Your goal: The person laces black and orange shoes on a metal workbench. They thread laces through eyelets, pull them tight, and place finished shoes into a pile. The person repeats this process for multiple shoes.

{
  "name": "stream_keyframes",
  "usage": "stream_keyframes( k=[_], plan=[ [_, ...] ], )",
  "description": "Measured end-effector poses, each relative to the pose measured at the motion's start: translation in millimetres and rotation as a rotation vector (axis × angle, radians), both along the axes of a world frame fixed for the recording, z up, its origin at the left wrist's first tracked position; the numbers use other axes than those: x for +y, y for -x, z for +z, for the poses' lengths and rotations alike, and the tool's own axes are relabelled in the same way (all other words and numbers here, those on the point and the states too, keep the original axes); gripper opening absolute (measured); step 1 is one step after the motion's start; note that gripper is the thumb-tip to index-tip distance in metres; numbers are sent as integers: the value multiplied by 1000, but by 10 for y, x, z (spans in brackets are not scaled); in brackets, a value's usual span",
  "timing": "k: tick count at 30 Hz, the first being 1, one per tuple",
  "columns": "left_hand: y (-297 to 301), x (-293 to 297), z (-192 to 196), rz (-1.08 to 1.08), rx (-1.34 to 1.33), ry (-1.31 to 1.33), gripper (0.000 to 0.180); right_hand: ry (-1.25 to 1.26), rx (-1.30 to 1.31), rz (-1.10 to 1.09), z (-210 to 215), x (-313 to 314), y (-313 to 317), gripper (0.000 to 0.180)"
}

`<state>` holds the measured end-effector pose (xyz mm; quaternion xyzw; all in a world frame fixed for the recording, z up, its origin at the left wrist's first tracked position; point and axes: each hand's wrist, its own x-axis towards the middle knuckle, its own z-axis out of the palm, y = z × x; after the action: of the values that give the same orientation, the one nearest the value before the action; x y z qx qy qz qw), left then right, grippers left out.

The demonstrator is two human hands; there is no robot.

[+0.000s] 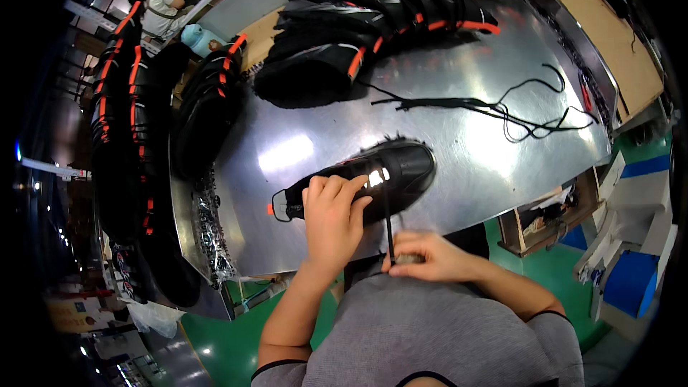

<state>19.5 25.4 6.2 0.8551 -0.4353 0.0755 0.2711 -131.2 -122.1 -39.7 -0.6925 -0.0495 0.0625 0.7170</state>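
A black shoe upper (413, 163) lies on the metal tabletop, its toe to the right and a heel loop with an orange tab to the left. My left hand (331, 218) rests over its near side, with thumb and fingers closed on the upper beside some bright white patches. From the upper a black shoelace (388, 223) runs taut toward me. My right hand (430, 256) is closed at the near end of the lace, close to the table's front edge. A small brownish piece, perhaps a tool handle, shows between its fingers; its kind is unclear.
Several loose black laces (466, 104) lie at the right of the metal table (322, 129). A row of black-and-orange shoe uppers (312, 72) lines the back; more uppers (136, 122) are stacked at the left. An open drawer (552, 215) sits below the right edge. A person (161, 14) is far behind.
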Motion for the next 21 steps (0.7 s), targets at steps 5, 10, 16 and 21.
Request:
stream_keyframes(
  k=[5,10,16,21],
  plan=[
    [-6,-4,0,23,35,-249,23,126,-48,-436,174,-292,-512,13],
    [-53,0,84,-2,141,-264,22,172,-304,-654,21,-235,-823,12],
    [-82,-27,5,27,90,-202,23,272,-378,-704,-24,-185,-857,13],
    [-60,-108,-73,98,11,-165,28,238,-322,-729,-102,-187,-826,25]
  ],
)
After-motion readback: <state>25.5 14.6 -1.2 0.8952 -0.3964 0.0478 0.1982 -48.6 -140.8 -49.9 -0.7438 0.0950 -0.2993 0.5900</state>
